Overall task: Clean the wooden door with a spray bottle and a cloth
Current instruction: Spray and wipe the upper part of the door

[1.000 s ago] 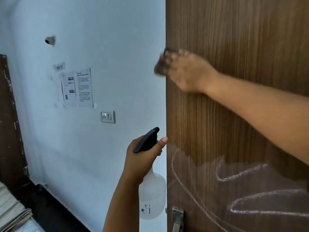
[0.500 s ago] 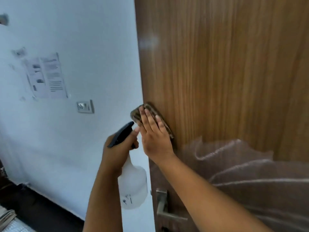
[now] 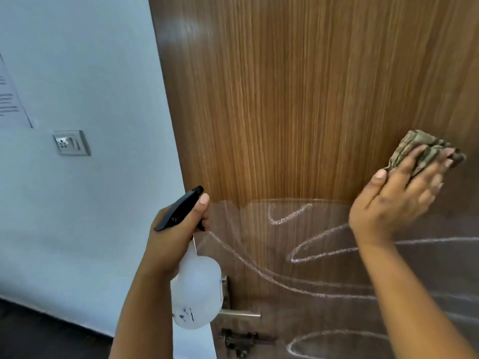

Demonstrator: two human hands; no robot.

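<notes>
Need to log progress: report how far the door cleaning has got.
Done: the upper door shows bare wood grain, no marks. In hand: the right hand presses the cloth flat on the door, while the left hand grips the spray bottle. Left: the white streaks across the lower door, down to the handle.

Even, soft daylight; scene bright overall. Small pale glare patch on the door [image 3: 311, 99] at upper left of its face. White wall [image 3: 90, 203] reads bluish, shading darker toward lower left. Wood grain streaked by motion blur toward upper right; the cloth [image 3: 417, 149] is slightly soft. Wide-angle bending: door edge leans, paper notice [image 3: 11, 99] at left edge skews.
</notes>
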